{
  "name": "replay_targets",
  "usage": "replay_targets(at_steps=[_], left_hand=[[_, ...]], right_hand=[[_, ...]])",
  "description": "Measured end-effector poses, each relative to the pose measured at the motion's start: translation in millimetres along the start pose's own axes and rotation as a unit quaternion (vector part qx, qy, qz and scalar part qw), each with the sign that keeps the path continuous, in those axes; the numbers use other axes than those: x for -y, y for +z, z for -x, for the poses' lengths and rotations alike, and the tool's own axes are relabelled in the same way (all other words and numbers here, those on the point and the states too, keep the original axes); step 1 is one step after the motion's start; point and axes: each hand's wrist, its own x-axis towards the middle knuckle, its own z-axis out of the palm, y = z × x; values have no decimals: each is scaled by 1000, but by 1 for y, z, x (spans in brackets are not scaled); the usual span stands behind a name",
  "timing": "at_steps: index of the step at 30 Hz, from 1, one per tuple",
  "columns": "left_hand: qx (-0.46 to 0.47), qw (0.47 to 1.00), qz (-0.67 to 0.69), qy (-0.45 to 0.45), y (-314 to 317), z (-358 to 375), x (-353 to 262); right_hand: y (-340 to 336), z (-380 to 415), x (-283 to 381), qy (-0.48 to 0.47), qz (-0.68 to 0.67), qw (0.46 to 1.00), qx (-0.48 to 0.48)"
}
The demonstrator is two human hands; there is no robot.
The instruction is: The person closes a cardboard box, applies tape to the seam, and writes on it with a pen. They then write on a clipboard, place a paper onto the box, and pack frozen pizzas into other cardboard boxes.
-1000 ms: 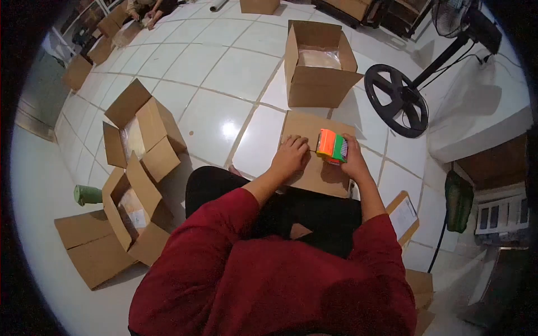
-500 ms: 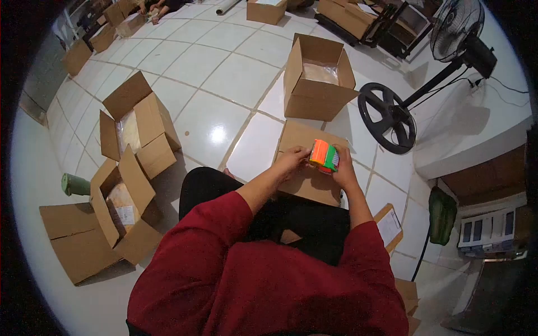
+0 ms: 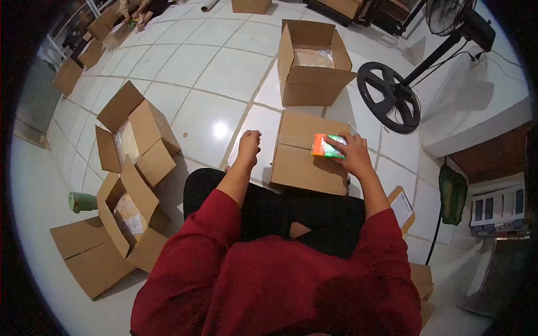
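Note:
A small orange and green object (image 3: 320, 145) is over the closed cardboard box (image 3: 308, 171) in front of my crossed legs. My right hand (image 3: 354, 154) grips it from the right side, fingers over its green part. To the left of the box, my left hand (image 3: 250, 147) is raised above the floor with its fingers curled; whether something small is inside them cannot be made out.
An open box (image 3: 314, 87) with plastic-wrapped contents stands beyond the closed one. Two more open boxes (image 3: 154, 133) lie at left, near a green cup (image 3: 83, 202). A fan (image 3: 392, 98) and a clipboard (image 3: 401, 208) are at right. Another person (image 3: 140, 11) sits far back left.
My left hand has let go of the orange and green object and moved left. My right hand still holds the object, now turned and with the fingers on top. The view has shifted slightly.

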Motion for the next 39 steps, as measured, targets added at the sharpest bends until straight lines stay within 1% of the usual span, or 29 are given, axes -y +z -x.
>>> replay_targets(at_steps=[2,3,5,6,8,10,12,13,14,15,17,19,20,21,22,24,25,26,27,28,30,31,33,34,36,37,38,39], left_hand=[[-49,996,-70,21,1,-3,7],[-48,996,-70,21,0,-10,11],[-135,977,-139,86,-4,-20,23],[-135,977,-141,84,-3,-19,24],[-184,957,-186,125,-4,-18,26],[-177,955,-213,106,-4,-27,38],[-101,922,-371,48,-1,-41,55],[-78,902,-412,100,1,-45,69],[-5,904,-426,44,7,-53,80],[13,816,-576,-39,0,-69,101],[31,696,-708,-118,0,-66,103],[-1,819,-572,-44,22,-7,32],[1,817,-575,-44,27,10,19],[117,885,-451,-24,31,25,10],[139,888,-437,-44,36,39,-5],[180,891,-409,-86,47,66,-34],[183,892,-410,-48,35,23,-8],[188,892,-411,-8,33,-7,0],[147,809,-550,145,51,-3,-26],[103,685,-660,290,73,2,-49],[358,658,-582,315,115,-36,-52],[363,657,-580,317,138,-42,-48],[372,531,-620,443,181,-52,-43],[378,529,-616,445,185,-62,-28],[447,491,-634,396,192,-71,-4],[429,503,-649,377,193,-71,2],[439,505,-648,364,191,-72,8],[432,528,-650,335,191,-67,3]], right_hand=[[1,-5,3,-21,23,1000,5],[1,-7,5,-13,11,1000,26],[4,-11,10,-16,2,1000,18],[4,-13,13,-21,-7,1000,8],[3,-17,23,-19,-2,1000,7],[6,-17,26,-17,1,1000,7],[10,-18,25,-19,2,1000,-24],[9,-18,25,-15,1,1000,-26],[9,-18,25,-19,-2,999,-28],[9,-17,25,-21,-4,999,-30],[7,-15,28,-11,-7,1000,-26],[3,-17,30,-2,-11,1000,-23],[1,-16,31,-1,-6,1000,-18],[1,-16,31,1,-1,1000,-13],[6,-17,28,4,-3,1000,-13],[19,-19,22,-28,9,998,-50],[16,-19,23,-27,7,998,-50],[10,-19,24,-37,-5,999,-37],[7,-20,24,-43,-17,999,-26],[11,-19,24,-36,-20,999,-28],[15,-21,17,-55,35,998,-22],[14,-19,17,-50,38,998,-21],[11,-21,20,-51,30,998,13],[11,-20,19,-44,31,998,14],[12,-20,16,-66,18,997,-28],[13,-20,12,-68,18,997,-24],[15,-17,10,-63,9,998,-11],[10,-17,8,-75,5,997,-16]])
